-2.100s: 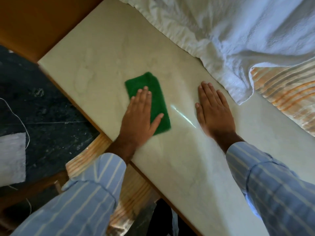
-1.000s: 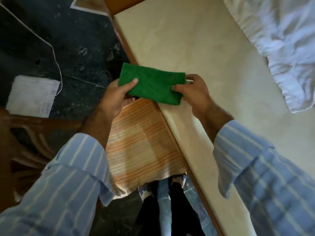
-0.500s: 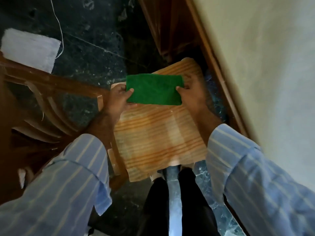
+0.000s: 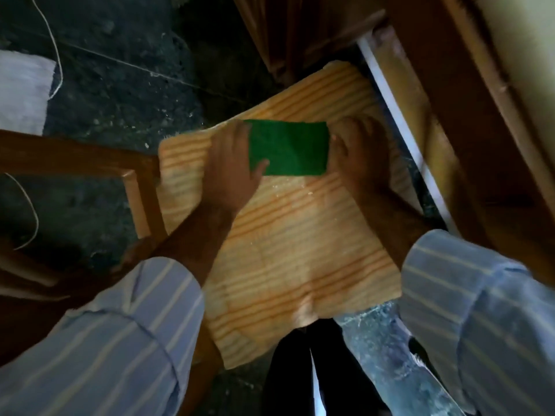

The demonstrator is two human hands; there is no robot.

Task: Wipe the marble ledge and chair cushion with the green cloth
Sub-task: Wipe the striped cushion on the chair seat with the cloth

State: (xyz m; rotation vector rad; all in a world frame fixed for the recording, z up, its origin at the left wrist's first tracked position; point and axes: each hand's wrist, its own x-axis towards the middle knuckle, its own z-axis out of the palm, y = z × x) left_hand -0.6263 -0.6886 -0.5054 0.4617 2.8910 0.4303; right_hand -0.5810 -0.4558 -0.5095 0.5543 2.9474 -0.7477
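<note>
Dark stone floor (image 4: 114,94) fills the upper left of the frame, with a pale mat (image 4: 22,91) at the left edge and a thin white cord (image 4: 57,40) trailing across it. A wooden chair frame (image 4: 75,160) runs in from the left and carries the striped orange chair cushion (image 4: 294,241), which occupies the centre.

The left hand (image 4: 231,166) lies on the cushion's upper left part, its thumb over the near left corner of the green cloth (image 4: 288,148) and its fingers along the cloth's left edge; it pinches that end. The cloth sits on the upper part of the cushion, at the frame's centre, apparently flat against the fabric though blur prevents certainty. Its long axis runs left to right across the frame, crossing the cushion's stripes only at a shallow angle.

The right hand (image 4: 357,154) holds the cloth's right end, fingers curled at the edge; the exact grip is blurred. Both hands are equally near, one at each short end. The unwiped cushion lies below the cloth, toward the person, so the stroke should likely be drawn downward in the frame.

The marble ledge (image 4: 516,40) shows at the upper right.
</note>
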